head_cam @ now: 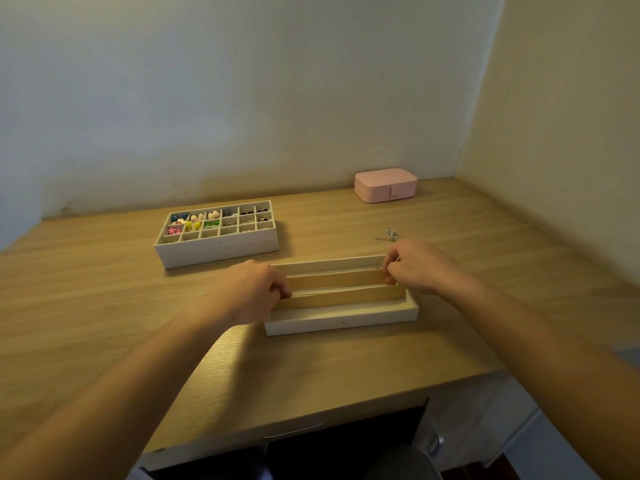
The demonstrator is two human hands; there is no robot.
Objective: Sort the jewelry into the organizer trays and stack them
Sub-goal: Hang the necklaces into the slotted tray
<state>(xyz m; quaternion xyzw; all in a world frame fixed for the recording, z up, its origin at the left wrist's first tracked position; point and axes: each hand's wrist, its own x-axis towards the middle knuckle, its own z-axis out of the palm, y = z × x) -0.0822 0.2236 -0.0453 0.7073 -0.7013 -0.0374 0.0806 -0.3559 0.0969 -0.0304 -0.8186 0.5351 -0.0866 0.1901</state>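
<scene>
Hands meet over a white rectangular organizer tray with long wooden-coloured slots (pixel 341 320), which sits at the centre of a light wooden desk (pixel 104 306) in the head view. The left hand (pixel 256 289), fingers curled, pinches one end of a thin silver chain (pixel 311 293) at the tray's 9 o'clock end. The right hand (pixel 420 268), also curled, pinches at the 3 o'clock end. The chain lies faintly along a middle slot. At 10 o'clock from this tray stands a white gridded tray of small colourful earrings (pixel 216 249). A loose heap of silver chain (pixel 389 234) rests on the desk at 1 o'clock, just beyond the right hand. Farther back at 1 o'clock, against the wall, sits a closed pink rounded jewelry box (pixel 384 185).
</scene>
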